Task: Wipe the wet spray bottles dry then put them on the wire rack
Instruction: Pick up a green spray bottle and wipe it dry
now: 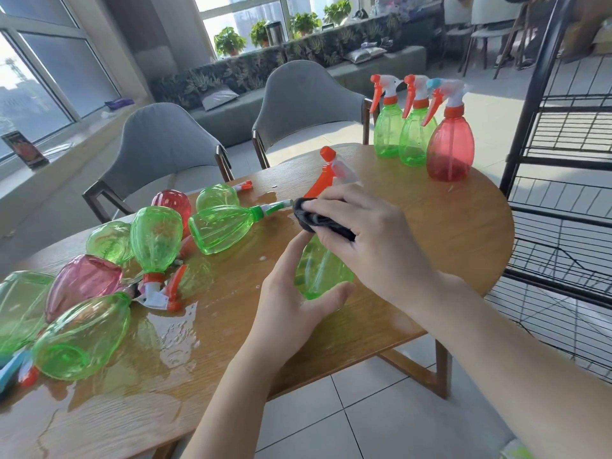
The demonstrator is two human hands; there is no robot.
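Bottle in hand: you hold a green spray bottle above the wooden table, near its front edge, its orange trigger head tilted up and away from you.
Left hand: your left hand cups the bottle's base, thumb curled under it and fingers along its side.
Right hand: your right hand clamps a dark cloth against the bottle's shoulder, fingers curled round the cloth.
Contents: the held bottle looks empty (only droplets show on the plastic).
Wet pile: a heap of green and red bottles lies on its side at the table's left, in pooled water.
Standing bottles: two green bottles and one red bottle stand upright at the far right of the table, touching in a row.
Wire rack: the black wire rack stands just beside the table's right end; the shelves in view hold no bottles.
Writing: no label on any bottle can be read.
Beyond: two grey chairs sit at the far side.
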